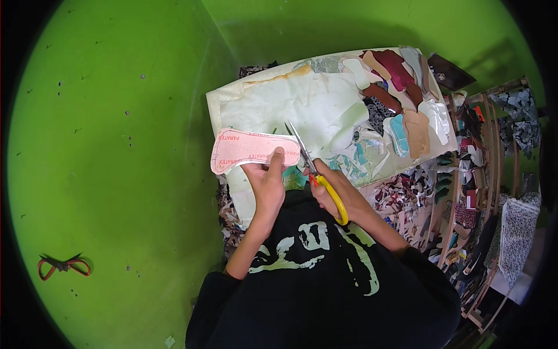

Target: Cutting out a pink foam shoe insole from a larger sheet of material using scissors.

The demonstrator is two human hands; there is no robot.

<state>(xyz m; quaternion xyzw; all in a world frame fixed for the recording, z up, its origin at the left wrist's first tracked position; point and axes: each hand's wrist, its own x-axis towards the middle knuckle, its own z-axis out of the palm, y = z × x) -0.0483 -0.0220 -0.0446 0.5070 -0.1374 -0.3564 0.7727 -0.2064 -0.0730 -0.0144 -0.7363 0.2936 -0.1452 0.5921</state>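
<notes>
My left hand (pixel 268 189) grips a pink insole piece (pixel 247 150) with red print and a pale rim, thumb on top near its right end and the other fingers underneath, mostly hidden. In my right hand (pixel 342 189) are scissors (pixel 328 195) with yellow and red handles. Their metal blades point up and away, just beside the insole's right end; whether they touch it I cannot tell. Below both lies a worktable (pixel 218 110) covered with a white sheet (pixel 279 102).
Cut insole-shaped pieces (pixel 415 134) in tan, maroon, teal and white crowd the table's right side. Green scraps (pixel 360 154) lie nearer. Heaped offcuts (pixel 401 200) and a wooden rack (pixel 494 157) stand to the right. Other scissors (pixel 64 264) hang against the green wall (pixel 110 174).
</notes>
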